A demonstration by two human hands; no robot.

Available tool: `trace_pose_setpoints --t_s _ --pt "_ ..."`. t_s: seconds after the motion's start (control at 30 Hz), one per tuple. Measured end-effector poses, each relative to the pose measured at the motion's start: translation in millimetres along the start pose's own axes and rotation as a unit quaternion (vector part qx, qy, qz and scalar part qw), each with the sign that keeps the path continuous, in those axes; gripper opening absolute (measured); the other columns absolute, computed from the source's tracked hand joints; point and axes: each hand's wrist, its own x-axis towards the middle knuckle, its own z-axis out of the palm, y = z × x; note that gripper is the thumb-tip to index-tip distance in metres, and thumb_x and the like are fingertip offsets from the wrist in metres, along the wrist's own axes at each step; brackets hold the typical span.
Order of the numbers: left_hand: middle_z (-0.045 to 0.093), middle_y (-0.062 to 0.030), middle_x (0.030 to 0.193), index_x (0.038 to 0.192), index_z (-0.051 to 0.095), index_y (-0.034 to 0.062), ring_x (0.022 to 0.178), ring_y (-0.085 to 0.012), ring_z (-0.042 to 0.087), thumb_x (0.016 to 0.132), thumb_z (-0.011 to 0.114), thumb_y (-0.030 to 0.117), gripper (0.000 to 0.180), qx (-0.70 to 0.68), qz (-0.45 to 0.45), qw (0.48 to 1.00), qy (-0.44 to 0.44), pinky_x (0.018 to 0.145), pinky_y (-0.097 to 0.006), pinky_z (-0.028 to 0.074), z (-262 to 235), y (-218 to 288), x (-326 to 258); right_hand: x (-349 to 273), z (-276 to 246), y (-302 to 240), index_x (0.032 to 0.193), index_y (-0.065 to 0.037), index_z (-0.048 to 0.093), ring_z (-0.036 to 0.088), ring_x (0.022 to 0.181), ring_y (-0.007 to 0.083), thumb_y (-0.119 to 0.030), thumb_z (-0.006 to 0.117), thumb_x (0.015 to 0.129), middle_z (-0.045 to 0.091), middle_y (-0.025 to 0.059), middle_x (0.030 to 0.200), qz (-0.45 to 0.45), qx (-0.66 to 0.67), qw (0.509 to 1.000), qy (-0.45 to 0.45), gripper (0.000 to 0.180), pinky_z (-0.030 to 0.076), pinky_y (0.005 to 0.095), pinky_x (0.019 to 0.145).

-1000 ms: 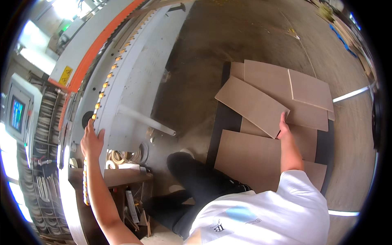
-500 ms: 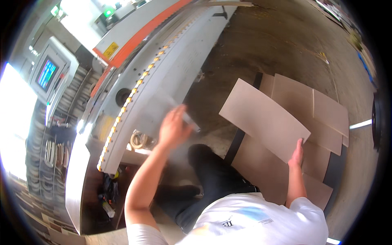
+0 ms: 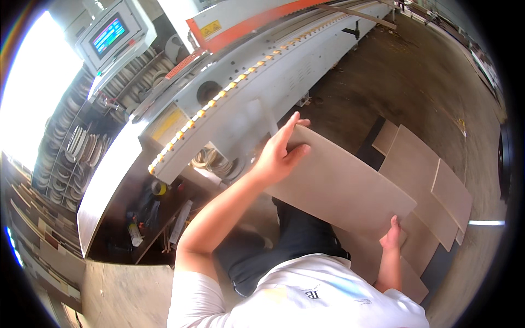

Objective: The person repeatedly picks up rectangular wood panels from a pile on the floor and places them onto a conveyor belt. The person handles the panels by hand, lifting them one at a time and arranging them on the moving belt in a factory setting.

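While the long grey-and-orange machine (image 3: 246,82) fills ten to twelve o'clock, a brown panel (image 3: 342,183) is held at centre above stacked boards (image 3: 432,180) at three o'clock; left hand (image 3: 279,156) wraps its far end, fingers together, right hand (image 3: 394,236) gripping its near corner.

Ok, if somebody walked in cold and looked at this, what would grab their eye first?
Probably the large tan board held up in mid-frame, the left hand on its far end and the right hand gripping its near corner. Behind it, a long grey machine with an orange stripe runs across the top, its touchscreen panel glowing at upper left. More boards lie stacked on the floor at right.
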Motion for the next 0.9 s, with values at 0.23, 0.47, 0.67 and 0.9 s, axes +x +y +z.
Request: trace_pose_setpoints --t_s 0.23,0.47,0.67,0.9 --pt "0.050 -0.0132 0.160 0.167 0.028 0.0068 0.134 -0.0203 0.057 0.098 0.067 -0.003 0.080 0.091 -0.015 0.995 0.050 0.109 -0.034 0.048 -68 -3 -48 -23 85 -4 0.153 -0.004 0.048 0.053 0.140 0.0329 -0.050 0.066 0.102 0.056 0.0119 0.152 0.030 0.071 0.989 -0.124 0.071 0.044 0.0520 0.117" --pt "0.062 -0.0151 0.145 0.161 0.043 0.0090 0.122 -0.0245 0.067 0.097 0.071 0.003 0.071 0.195 -0.121 0.970 0.086 0.095 -0.035 0.056 -147 9 -180 -22 178 1 0.153 -0.004 0.048 0.053 0.140 0.0329 -0.049 0.062 0.105 0.055 0.0126 0.152 0.103 0.112 0.965 -0.213 0.068 0.042 0.0502 0.118" --pt "0.074 -0.0115 0.110 0.121 0.069 -0.0063 0.097 -0.0174 0.073 0.103 0.062 -0.002 0.019 -0.069 -0.249 0.900 0.353 0.085 -0.031 0.062 -133 -18 -329 -22 306 -13 0.152 -0.003 0.050 0.053 0.139 0.0299 -0.052 0.061 0.105 0.057 0.0117 0.151 0.166 0.106 0.954 -0.227 0.068 0.043 0.0460 0.116" --pt "0.079 -0.0081 0.102 0.121 0.074 0.0013 0.088 -0.0131 0.074 0.099 0.071 0.009 0.023 -0.078 -0.384 0.862 0.321 0.077 -0.029 0.059 -7 -57 -414 -13 451 -19 0.151 -0.003 0.051 0.055 0.136 0.0278 -0.049 0.060 0.107 0.059 0.0108 0.147 0.131 0.121 0.942 -0.286 0.065 0.046 0.0415 0.113"
